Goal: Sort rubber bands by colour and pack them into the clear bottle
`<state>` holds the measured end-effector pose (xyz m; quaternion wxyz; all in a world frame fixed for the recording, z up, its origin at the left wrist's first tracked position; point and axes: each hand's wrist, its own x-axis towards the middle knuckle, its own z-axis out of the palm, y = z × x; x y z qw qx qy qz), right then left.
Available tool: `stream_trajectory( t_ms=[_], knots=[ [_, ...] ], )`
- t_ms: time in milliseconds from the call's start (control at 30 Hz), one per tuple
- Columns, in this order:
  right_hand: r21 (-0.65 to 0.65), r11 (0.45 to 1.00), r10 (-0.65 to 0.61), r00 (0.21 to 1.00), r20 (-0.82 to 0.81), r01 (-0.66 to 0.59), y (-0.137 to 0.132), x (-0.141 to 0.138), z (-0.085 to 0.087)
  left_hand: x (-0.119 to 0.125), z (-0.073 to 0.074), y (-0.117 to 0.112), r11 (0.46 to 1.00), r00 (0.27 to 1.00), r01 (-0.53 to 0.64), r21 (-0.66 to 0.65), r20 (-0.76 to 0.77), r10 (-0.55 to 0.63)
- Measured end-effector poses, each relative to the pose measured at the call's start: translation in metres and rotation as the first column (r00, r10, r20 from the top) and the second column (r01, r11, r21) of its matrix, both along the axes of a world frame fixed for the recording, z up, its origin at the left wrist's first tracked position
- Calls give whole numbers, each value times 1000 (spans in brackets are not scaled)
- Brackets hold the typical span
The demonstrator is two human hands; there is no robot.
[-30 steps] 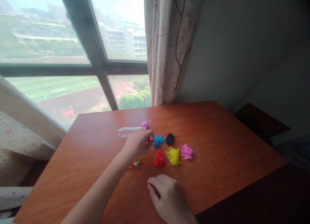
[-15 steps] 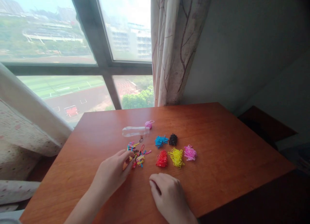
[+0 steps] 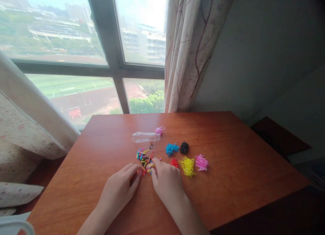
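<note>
A mixed pile of small coloured rubber bands (image 3: 145,158) lies on the wooden table (image 3: 228,153). My left hand (image 3: 119,189) and my right hand (image 3: 166,180) meet at the pile's near edge, fingertips pinching at bands there; what each pinch holds is too small to make out. To the right lie sorted heaps: blue (image 3: 172,148), black (image 3: 184,147), yellow (image 3: 188,166), pink (image 3: 202,162), and red (image 3: 174,162), half hidden by my right hand. A clear plastic bottle with a pink cap (image 3: 147,136) lies on its side behind the pile.
A window (image 3: 76,52) and a patterned curtain (image 3: 193,48) stand behind the table. A spotted cushion (image 3: 22,136) sits at the left. A dark low surface (image 3: 279,140) lies beyond the table's right edge.
My left hand drew back from the blue heap to the mixed pile. My right hand moved forward from the table's near edge to the same pile, covering part of the red heap.
</note>
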<state>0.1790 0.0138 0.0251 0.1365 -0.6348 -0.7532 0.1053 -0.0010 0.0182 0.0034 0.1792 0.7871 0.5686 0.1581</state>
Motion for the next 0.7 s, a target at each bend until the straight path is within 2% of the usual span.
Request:
stream_trajectory(
  t_ms=[133, 433, 700],
  knots=[
    [-25, 1000, 10, 1000, 12, -10, 6, -1, 2, -1, 1, -1, 1000, 1000, -24, 8, -7, 24],
    [-22, 1000, 2, 1000, -4, -2, 13, -1, -12, -3, 3, 1, 999, 999, -37, -4, -9, 37],
    [41, 999, 25, 997, -72, -22, 9, -1, -7, -4, 6, -1, 998, 998, -49, -29, -32, 48]
  ],
)
